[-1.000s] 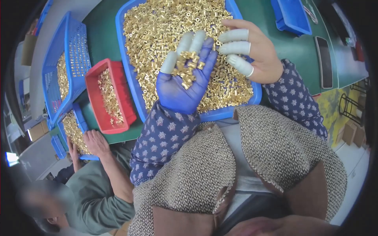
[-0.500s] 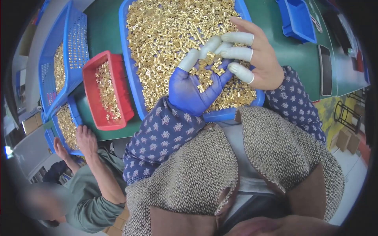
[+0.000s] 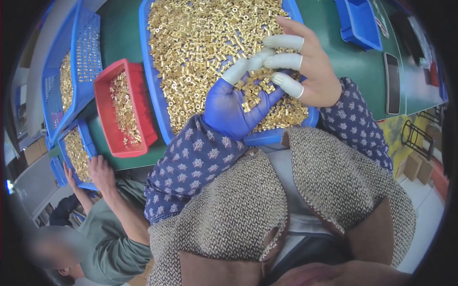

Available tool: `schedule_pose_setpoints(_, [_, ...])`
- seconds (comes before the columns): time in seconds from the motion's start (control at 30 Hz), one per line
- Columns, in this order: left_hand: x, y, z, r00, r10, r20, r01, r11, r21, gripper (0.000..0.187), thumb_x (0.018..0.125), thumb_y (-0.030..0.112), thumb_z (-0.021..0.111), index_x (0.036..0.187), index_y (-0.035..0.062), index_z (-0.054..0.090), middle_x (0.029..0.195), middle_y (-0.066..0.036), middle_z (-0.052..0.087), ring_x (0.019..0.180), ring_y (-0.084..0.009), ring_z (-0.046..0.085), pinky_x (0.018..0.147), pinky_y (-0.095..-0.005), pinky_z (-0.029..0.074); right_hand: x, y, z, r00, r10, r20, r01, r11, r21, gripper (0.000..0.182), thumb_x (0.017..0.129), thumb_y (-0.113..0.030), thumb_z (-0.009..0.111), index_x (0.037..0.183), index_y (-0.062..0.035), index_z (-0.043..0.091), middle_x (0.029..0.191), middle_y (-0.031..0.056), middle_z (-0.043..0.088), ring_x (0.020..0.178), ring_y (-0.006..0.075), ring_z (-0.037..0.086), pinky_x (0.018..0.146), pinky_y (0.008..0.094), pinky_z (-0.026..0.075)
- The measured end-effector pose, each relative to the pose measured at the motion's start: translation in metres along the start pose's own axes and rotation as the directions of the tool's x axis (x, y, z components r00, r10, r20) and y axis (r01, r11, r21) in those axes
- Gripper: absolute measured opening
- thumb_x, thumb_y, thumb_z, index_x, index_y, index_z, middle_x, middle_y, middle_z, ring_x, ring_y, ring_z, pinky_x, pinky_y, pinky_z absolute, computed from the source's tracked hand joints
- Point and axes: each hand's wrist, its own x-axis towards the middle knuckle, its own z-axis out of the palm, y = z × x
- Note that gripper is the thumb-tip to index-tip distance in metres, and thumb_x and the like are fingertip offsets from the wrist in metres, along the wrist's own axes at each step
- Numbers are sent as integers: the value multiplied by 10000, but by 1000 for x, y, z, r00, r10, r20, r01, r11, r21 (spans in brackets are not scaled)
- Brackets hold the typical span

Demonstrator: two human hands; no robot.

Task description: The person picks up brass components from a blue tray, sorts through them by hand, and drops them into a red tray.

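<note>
My left hand (image 3: 229, 112), in a blue glove with pale finger cots over some fingertips, is cupped palm up around a small pile of brass fittings (image 3: 252, 97). Over its fingers reaches my right hand (image 3: 317, 71), bare except for pale cots on three digits. Its digits are spread, with the tips at the edge of the pile; no piece shows plainly gripped between them. Both hands are above a large blue tray (image 3: 157, 102) filled with loose brass fittings (image 3: 205, 43). Some left fingertips are hidden behind the right hand.
Left of the tray stand a red bin (image 3: 107, 114) of fittings, a blue perforated basket (image 3: 86, 62) and a smaller blue bin (image 3: 85, 131). A co-worker's hand (image 3: 101, 174) rests at that bin. A blue container (image 3: 360, 24) and a dark flat device (image 3: 392, 83) lie right on the green table (image 3: 319, 19).
The view has shifted slightly, moving the trays a little left. My right fingertips are slightly closer to the left hand's fingers. The co-worker's hands have moved a little at the small blue bin.
</note>
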Motion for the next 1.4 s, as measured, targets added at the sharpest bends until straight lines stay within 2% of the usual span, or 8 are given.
schedule_pose_setpoints(0.07, [1, 1, -5, 980, -64, 186, 95, 982, -163, 453, 880, 208, 416, 1259, 8, 270, 1300, -205, 260, 1218, -302, 265, 999, -405, 292, 3, -5, -3, 996, 90, 3, -90, 995, 49, 117, 798, -128, 512, 908, -155, 540, 1071, 63, 508, 1093, 351, 395, 942, 503, 296])
schedule_pose_setpoints(0.17, [-2, -3, 5, 996, 83, 14, -84, 989, 123, 435, 855, 210, 452, 1217, -15, 365, 1237, -146, 369, 1117, -256, 403, 922, -389, 395, 3, -6, -4, 990, 139, -16, -138, 989, 53, 121, 791, -129, 525, 910, -141, 543, 1041, 83, 532, 1098, 351, 402, 937, 490, 302])
schedule_pose_setpoints(0.8, [-1, -1, 4, 997, 42, 58, -35, 993, -110, 485, 842, 152, 484, 1219, -74, 279, 1223, -264, 337, 1129, -378, 373, 958, -449, 343, -5, 2, -5, 986, 150, -67, -150, 989, -3, 208, 841, -151, 466, 1030, -103, 537, 1099, 98, 505, 1125, 336, 385, 927, 468, 319])
schedule_pose_setpoints(0.97, [20, -1, -30, 907, -60, 418, 253, 869, -426, 162, 876, 204, 418, 796, 64, 400, 1224, -157, 346, 1208, -227, 304, 919, -402, 372, 1, 2, -4, 993, -119, 7, 118, 990, 79, 188, 800, -112, 477, 970, -134, 554, 1123, 128, 465, 1172, 374, 300, 933, 476, 308])
schedule_pose_setpoints(1.07, [16, 1, -28, 830, -80, 553, 250, 938, -241, 292, 877, 256, 413, 1046, 18, 428, 1244, -146, 369, 1172, -219, 358, 914, -322, 373, 2, -1, -4, 993, -88, 73, 87, 996, 17, 184, 817, -169, 475, 974, -146, 569, 1159, 126, 468, 1162, 384, 321, 951, 501, 270])
schedule_pose_setpoints(1.17, [-1, -4, -8, 974, 155, 167, -183, 969, 168, 333, 855, 202, 458, 1110, -1, 392, 1207, -188, 383, 1137, -273, 390, 893, -372, 398, 4, 2, -5, 989, -142, 37, 143, 989, -40, 185, 825, -179, 477, 976, -143, 577, 1104, 133, 500, 1074, 364, 422, 925, 509, 314])
schedule_pose_setpoints(1.27, [12, 0, -26, 833, -30, 552, 192, 952, -238, 284, 873, 227, 408, 1041, -1, 414, 1224, -172, 370, 1158, -249, 368, 929, -361, 363, 3, 0, -5, 993, -109, 43, 112, 991, -75, 166, 826, -193, 489, 957, -135, 574, 1094, 119, 511, 1123, 397, 365, 916, 494, 326])
schedule_pose_setpoints(1.4, [2, -1, -6, 996, 75, -40, -77, 996, -34, 360, 820, 176, 526, 1115, 37, 375, 1028, -109, 425, 976, -271, 487, 711, -249, 492, 2, 0, -6, 996, -81, 38, 84, 992, -93, 163, 830, -194, 482, 943, -125, 577, 1069, 141, 519, 1119, 376, 375, 931, 490, 308])
